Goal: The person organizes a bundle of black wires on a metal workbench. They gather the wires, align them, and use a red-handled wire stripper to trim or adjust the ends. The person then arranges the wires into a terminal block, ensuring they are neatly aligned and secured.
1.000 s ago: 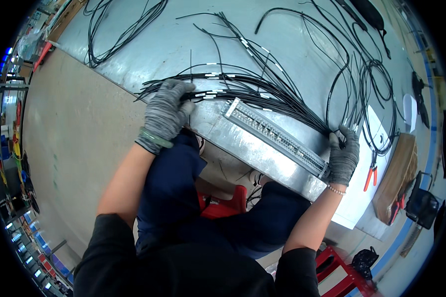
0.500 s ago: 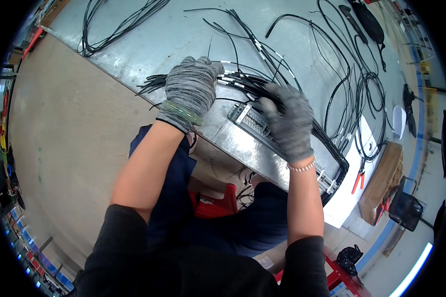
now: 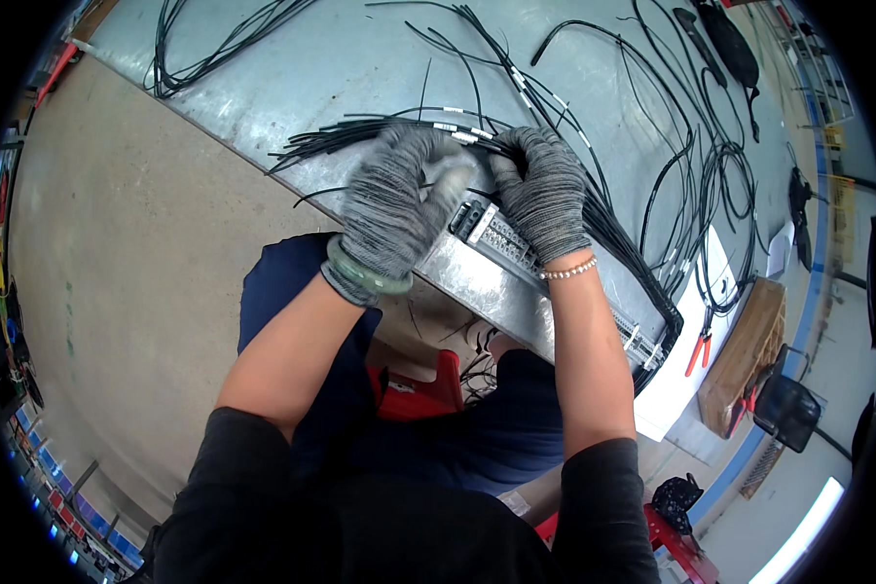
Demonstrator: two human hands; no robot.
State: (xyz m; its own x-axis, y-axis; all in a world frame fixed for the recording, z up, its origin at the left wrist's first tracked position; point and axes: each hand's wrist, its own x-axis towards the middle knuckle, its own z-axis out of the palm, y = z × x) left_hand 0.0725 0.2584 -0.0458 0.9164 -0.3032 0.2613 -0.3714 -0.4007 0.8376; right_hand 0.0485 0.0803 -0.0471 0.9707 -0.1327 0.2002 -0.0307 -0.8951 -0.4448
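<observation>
A bundle of black wires (image 3: 336,136) with white marker sleeves runs across the metal table, its loose ends fanning to the left. Around the bundle, to the right of the sleeves, my gloved right hand (image 3: 545,195) is closed. My left hand (image 3: 394,209), in a matching grey glove and slightly blurred, is at the near side of the wires, thumb apart from the fingers. Its fingertips overlap the bundle; whether they touch it I cannot tell. Below my right hand lies a long metal-framed terminal connector block (image 3: 496,238), partly covered by that hand and forearm.
More black cables (image 3: 720,185) lie coiled at the right, and another loop (image 3: 219,58) at the far left. Red-handled pliers (image 3: 698,352) rest on white paper (image 3: 667,399) beside a wooden block (image 3: 745,360). A red stool (image 3: 419,389) stands below the table edge.
My left hand has come off its grip on the bundle and moved nearer to me, uncovering the wires. My right hand has shifted left and up and closed around the bundle.
</observation>
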